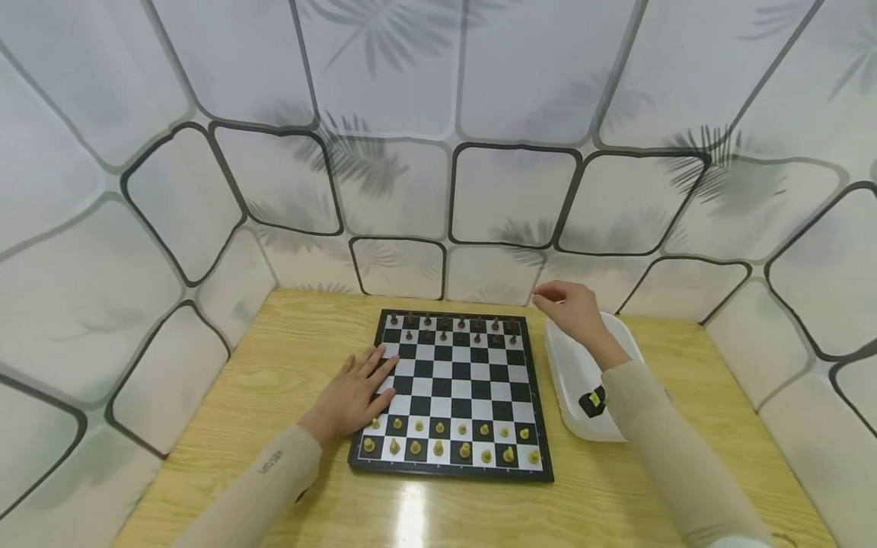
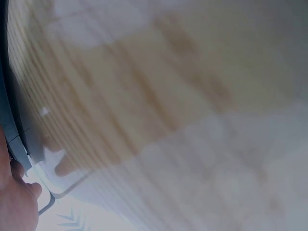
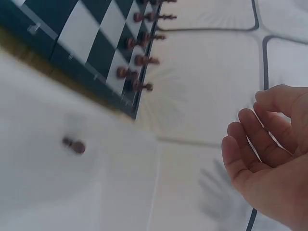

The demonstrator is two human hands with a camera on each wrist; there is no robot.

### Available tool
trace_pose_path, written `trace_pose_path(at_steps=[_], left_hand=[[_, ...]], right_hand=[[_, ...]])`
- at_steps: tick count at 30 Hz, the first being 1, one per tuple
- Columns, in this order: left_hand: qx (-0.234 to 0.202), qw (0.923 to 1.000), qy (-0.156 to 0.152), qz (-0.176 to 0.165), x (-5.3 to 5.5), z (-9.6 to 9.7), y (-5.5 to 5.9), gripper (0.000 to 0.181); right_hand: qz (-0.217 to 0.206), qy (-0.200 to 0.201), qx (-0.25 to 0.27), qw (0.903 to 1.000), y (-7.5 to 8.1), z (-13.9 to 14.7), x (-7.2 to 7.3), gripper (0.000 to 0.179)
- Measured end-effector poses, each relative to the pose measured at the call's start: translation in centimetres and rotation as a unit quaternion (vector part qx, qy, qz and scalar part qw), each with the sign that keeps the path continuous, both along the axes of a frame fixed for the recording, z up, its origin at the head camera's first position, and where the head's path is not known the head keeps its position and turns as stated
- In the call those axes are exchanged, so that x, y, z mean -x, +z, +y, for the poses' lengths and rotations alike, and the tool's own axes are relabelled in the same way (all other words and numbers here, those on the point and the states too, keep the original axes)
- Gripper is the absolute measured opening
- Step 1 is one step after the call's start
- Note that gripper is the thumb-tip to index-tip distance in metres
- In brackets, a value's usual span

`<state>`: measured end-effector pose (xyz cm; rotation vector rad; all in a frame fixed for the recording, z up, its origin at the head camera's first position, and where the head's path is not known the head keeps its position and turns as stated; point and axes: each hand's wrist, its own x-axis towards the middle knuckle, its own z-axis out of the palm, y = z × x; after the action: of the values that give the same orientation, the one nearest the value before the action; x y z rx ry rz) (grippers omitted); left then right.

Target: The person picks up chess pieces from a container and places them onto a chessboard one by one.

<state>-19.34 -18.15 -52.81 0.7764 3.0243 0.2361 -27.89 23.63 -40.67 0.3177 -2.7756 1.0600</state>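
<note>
A black-and-white chessboard (image 1: 461,371) lies on the table with yellow pieces (image 1: 438,447) on its near two rows and dark brown pieces (image 1: 462,323) on its far two. My left hand (image 1: 352,392) rests on the board's left edge, fingers spread. Raised above the far end of a white plastic tub (image 1: 558,373), my right hand (image 1: 572,308) has loosely bent fingers; in the right wrist view, nothing shows between them. A brown chess piece (image 3: 73,144) lies inside the tub in that view.
A black object with a yellow-green patch (image 1: 592,402) sits in the tub, partly covered by the right sleeve. Patterned curtain-like walls (image 1: 397,183) stand behind and beside the wooden table (image 1: 274,342).
</note>
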Motion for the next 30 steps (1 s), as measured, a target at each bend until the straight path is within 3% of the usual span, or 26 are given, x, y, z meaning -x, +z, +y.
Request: trace_pose_path(at_steps=[10, 20, 27, 30], left_hand=[[0.003, 1.0000, -0.003, 0.003, 0.0, -0.2, 0.1, 0.068], [-0.007, 1.0000, -0.006, -0.002, -0.2, 0.0, 0.2, 0.068], [-0.004, 1.0000, 0.000, 0.000, -0.1, 0.1, 0.0, 0.068], [-0.004, 1.0000, 0.000, -0.001, -0.1, 0.0, 0.0, 0.068]], right_hand=[[0.001, -0.017, -0.022, 0.9996, -1.5, 5.1, -1.1, 0.031], [-0.067, -0.015, -0.043, 0.9967, -4.0, 6.6, -1.2, 0.033], [-0.100, 0.022, -0.087, 0.9909, -4.6, 6.6, -0.7, 0.036], [-0.141, 0.037, -0.087, 0.9854, -4.7, 6.5, -0.4, 0.038]])
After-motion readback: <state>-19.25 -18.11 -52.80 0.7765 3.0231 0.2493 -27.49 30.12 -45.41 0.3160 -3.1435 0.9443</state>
